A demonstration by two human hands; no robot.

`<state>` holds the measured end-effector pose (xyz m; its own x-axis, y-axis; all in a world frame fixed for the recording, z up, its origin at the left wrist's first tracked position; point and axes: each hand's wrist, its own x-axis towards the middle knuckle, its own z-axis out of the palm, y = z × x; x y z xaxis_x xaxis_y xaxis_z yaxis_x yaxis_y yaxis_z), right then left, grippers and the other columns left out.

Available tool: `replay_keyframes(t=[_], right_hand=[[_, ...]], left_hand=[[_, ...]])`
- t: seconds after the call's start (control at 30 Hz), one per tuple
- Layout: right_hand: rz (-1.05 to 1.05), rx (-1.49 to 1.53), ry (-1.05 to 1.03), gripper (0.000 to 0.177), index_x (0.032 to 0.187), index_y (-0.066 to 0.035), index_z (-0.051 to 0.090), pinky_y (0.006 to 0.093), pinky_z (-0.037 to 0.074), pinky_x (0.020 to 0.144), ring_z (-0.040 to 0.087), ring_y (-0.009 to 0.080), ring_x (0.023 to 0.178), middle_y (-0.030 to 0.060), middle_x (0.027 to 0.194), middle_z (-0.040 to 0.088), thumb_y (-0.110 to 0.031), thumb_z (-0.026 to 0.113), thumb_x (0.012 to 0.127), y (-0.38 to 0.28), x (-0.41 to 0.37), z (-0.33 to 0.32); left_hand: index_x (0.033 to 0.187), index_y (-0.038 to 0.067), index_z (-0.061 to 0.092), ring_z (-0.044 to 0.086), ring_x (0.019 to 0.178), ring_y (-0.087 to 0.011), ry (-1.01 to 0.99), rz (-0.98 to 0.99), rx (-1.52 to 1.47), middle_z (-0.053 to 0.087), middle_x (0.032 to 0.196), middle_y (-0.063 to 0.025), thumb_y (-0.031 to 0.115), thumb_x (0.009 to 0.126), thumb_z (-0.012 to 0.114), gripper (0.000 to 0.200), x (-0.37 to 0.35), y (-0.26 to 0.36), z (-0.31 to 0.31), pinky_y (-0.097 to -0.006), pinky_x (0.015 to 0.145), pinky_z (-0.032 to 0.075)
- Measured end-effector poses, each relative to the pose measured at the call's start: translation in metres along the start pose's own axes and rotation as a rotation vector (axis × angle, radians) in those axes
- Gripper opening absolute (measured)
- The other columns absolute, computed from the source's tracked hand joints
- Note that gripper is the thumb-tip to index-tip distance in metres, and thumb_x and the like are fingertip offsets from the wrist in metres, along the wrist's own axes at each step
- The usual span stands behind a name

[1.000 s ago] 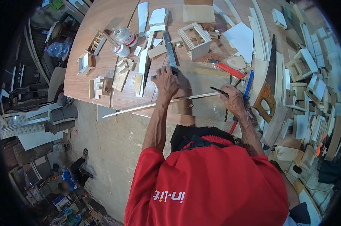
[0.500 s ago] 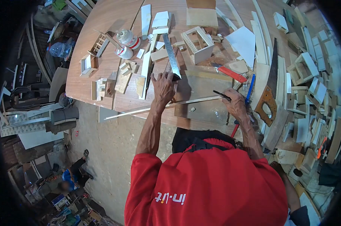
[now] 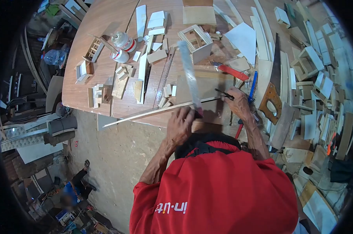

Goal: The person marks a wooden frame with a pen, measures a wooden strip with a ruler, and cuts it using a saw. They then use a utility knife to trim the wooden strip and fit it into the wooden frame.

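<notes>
Strip of pale, thin wood [image 3: 145,115]: likely light, flexible, best held mid-length | left hand [image 3: 180,124] grips silvery, straight metal blade [image 3: 191,76] | right hand [image 3: 237,103] apparently pinches slim black pen [image 3: 225,94]

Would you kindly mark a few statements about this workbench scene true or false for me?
1. The left hand holds a metal-bladed tool. True.
2. The right hand is empty. False: it holds a dark slim tool.
3. Two jars stand on the table. True.
4. The handsaw lies left of the red-handled tool. False: it lies to its right in the picture.
5. The thin wooden strip reaches past the table's near edge. True.
</notes>
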<state>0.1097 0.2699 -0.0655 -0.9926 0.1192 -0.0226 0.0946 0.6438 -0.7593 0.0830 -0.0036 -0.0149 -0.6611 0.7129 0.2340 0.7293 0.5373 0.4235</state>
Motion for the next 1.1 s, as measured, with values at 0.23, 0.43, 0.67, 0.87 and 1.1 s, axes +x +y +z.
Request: replay_keyframes(t=[0.23,0.43,0.67,0.87,1.1], right_hand=[[-0.034,0.05,0.034,0.014,0.088,0.0,0.063,0.0373,0.046,0.071,0.058,0.0302,0.079,0.0127,0.084,0.057,-0.005,0.07,0.076,0.01,0.001,0.008],[0.019,0.053,0.034,0.016,0.089,0.001,0.064,0.0354,0.046,0.071,0.059,0.0266,0.078,0.0114,0.082,0.057,-0.006,0.071,0.076,-0.001,-0.006,0.003],[-0.009,0.083,0.049,0.017,0.09,0.0,0.064,0.036,0.046,0.069,0.059,0.0254,0.076,0.0116,0.081,0.057,-0.008,0.073,0.076,0.004,-0.014,0.003],[0.12,0.034,0.032,0.02,0.088,-0.001,0.067,0.0402,0.048,0.073,0.061,0.0323,0.083,0.0145,0.084,0.06,-0.015,0.075,0.076,0.001,-0.023,0.002],[0.133,0.011,0.02,0.019,0.089,-0.002,0.067,0.0405,0.047,0.075,0.061,0.0335,0.085,0.0154,0.085,0.06,-0.014,0.073,0.076,0.003,-0.031,0.003]], left_hand=[[0.115,-0.001,0.056,0.056,0.098,-0.0349,-0.123,0.196,-0.102,0.056,0.109,-0.0166,0.008,0.071,0.064,0.046,-0.017,0.009,0.011,-0.0421,0.081,0.05],[0.118,0.0,0.054,0.05,0.109,-0.0337,-0.29,0.108,-0.099,0.053,0.113,-0.015,0.013,0.076,0.056,0.044,-0.02,-0.004,0.017,-0.0418,0.092,0.046],[0.117,0.0,0.054,0.05,0.106,-0.0346,-0.317,0.143,-0.132,0.053,0.111,-0.016,0.011,0.077,0.056,0.041,-0.006,-0.001,0.037,-0.0424,0.092,0.045],[0.115,0.0,0.054,0.05,0.106,-0.0358,-0.265,0.125,-0.158,0.054,0.113,-0.0181,0.009,0.076,0.056,0.04,0.002,0.005,0.062,-0.0435,0.093,0.044],[0.116,0.0,0.054,0.049,0.108,-0.0371,-0.231,0.136,-0.057,0.052,0.115,-0.02,0.009,0.075,0.059,0.043,0.008,-0.011,0.078,-0.0431,0.094,0.043]])
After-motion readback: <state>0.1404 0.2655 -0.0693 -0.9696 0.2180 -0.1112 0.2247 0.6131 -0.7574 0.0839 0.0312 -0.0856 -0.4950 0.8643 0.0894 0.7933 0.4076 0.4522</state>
